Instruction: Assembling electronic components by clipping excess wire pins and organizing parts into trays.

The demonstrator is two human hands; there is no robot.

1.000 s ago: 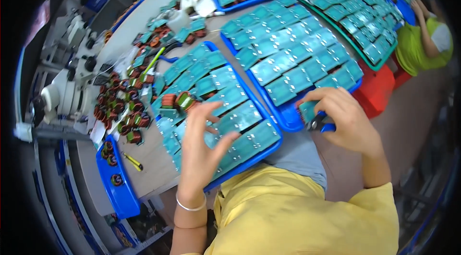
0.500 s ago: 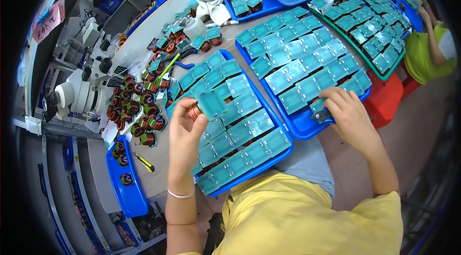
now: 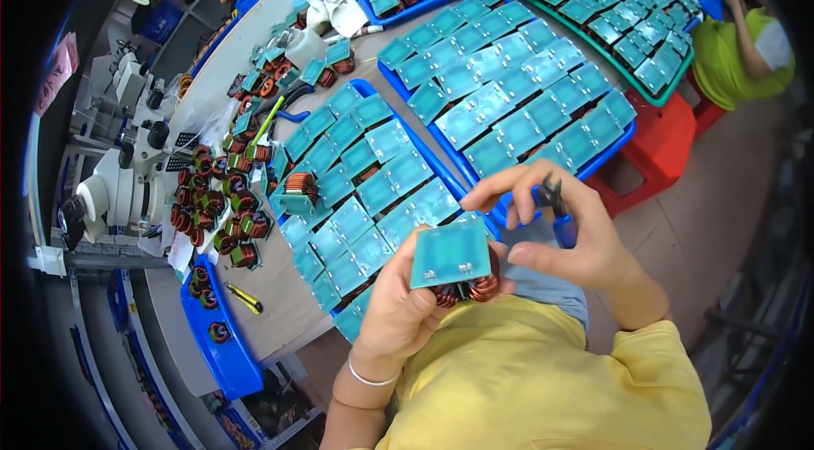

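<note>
Faces a bench (image 3: 288, 308) bearing a blue tray (image 3: 363, 87) full of teal boards (image 3: 380, 189). Has the left hand (image 3: 394, 302) clasped around a coil assembly (image 3: 454, 255), teal face upward, before the body; the right hand (image 3: 585, 247) curled about blue-handled pliers (image 3: 551, 196), with thumb and forefinger spread near the assembly. Has a yellow knife (image 3: 243, 297) lying farther left.
</note>
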